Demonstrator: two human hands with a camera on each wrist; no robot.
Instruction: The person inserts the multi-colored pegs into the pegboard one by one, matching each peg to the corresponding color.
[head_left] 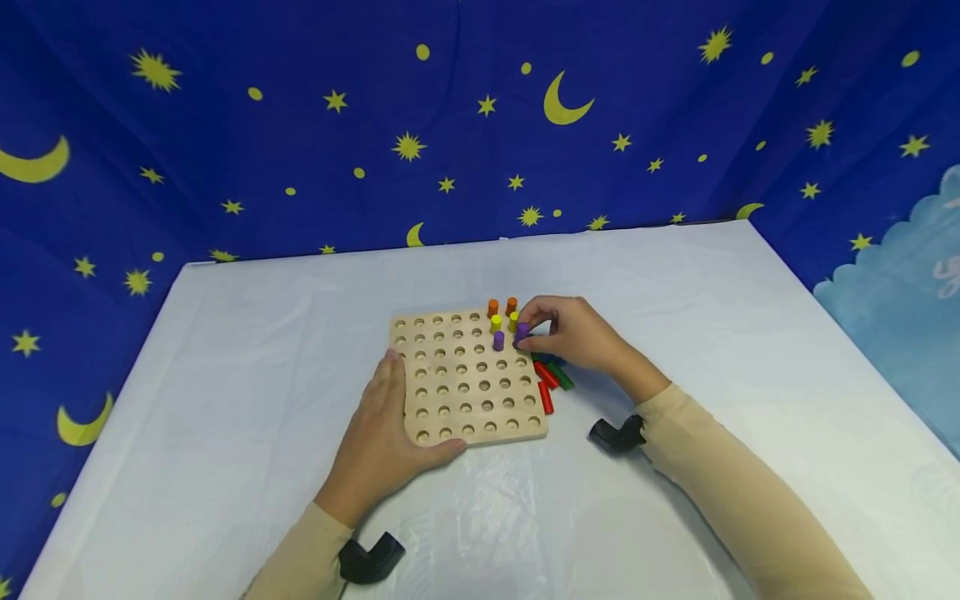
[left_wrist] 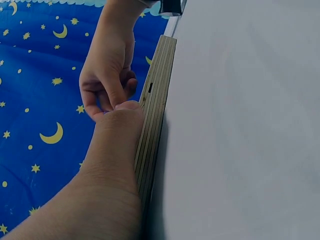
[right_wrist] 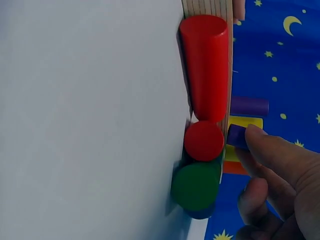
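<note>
Two hands, head view: left hand (head_left: 384,442) is spread wide, fingers along the left side of the wooden pegboard (head_left: 451,361) and thumb at its near edge; right hand (head_left: 576,331) has a purple peg (head_left: 522,331) pinched, over by the board's right side
Standing pegs, head view: couple of orange pegs (head_left: 492,308) at the far right corner, yellow pegs (head_left: 496,323) in front of them, then a second purple peg (head_left: 498,341) just left of the pinched one
Loose pegs, head view: red pegs (head_left: 545,397) and a green peg (head_left: 559,375) lying on the white table (head_left: 247,392), right beside the board
Board edge, left wrist view: left thumb on the layered wood, right hand's pinch beyond it, peg mostly hidden
Pinched peg, right wrist view: purple one's between thumb and finger, can't tell if it's seated in a hole; blue peg (right_wrist: 201,214) peeks out behind the green
</note>
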